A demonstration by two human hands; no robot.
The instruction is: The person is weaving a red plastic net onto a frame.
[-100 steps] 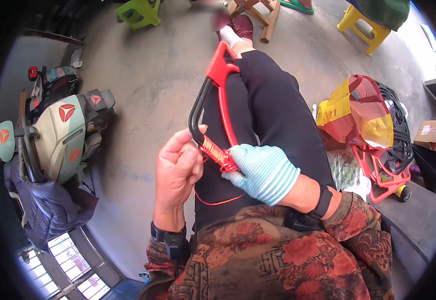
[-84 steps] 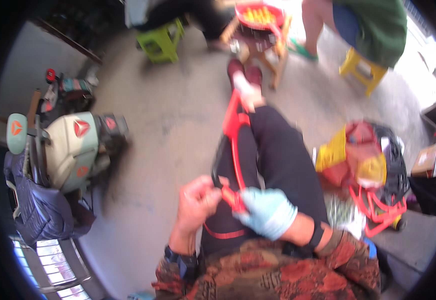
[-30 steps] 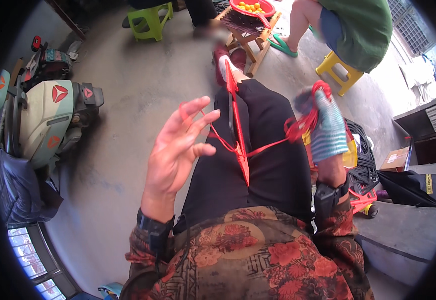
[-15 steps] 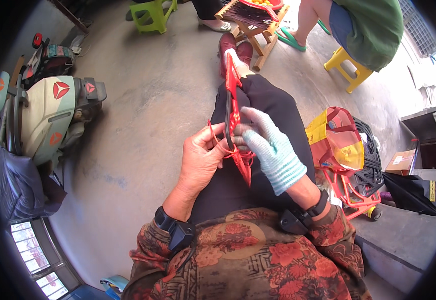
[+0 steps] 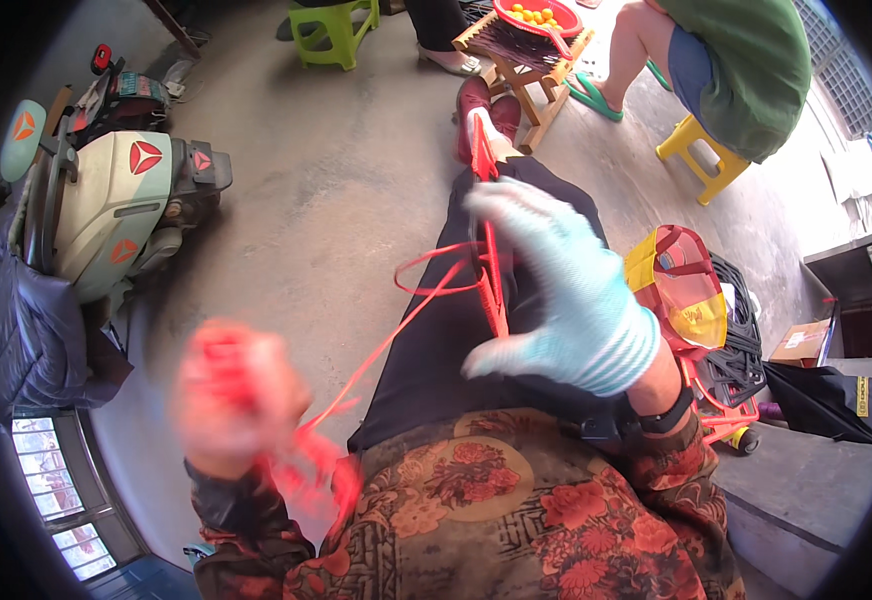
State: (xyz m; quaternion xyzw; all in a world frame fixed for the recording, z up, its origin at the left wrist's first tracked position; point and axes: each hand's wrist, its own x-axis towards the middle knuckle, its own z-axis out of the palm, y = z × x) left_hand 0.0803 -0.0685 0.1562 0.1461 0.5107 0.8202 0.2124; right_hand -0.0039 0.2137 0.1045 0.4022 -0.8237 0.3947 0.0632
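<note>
A narrow red-and-black frame with red cord worked on it [image 5: 494,290] stands edge-on over my lap. My right hand [image 5: 581,290], in a pale blue knitted glove, is beside it with fingers stretched and thumb apart; whether the palm touches the frame is hidden. Off to the left, my bare left hand [image 5: 236,395] is closed and smeared by motion, with red cord bunched in it. A red strand [image 5: 381,350] runs slanting from near that hand up to the frame, where it makes a loose loop. More red cord hangs blurred below the left wrist.
A scooter [image 5: 116,215] stands at the left. Ahead, a red basket of orange fruit [image 5: 561,38] rests on a wooden stool; a person in green sits on a yellow stool [image 5: 701,160]. A red-and-yellow bag [image 5: 678,290] and black coiled cord [image 5: 741,315] are at my right.
My left hand has pulled away from the frame, down and left, with red cord. My right hand's fingers have left the cord and spread beside the frame. The view has shifted slightly.
</note>
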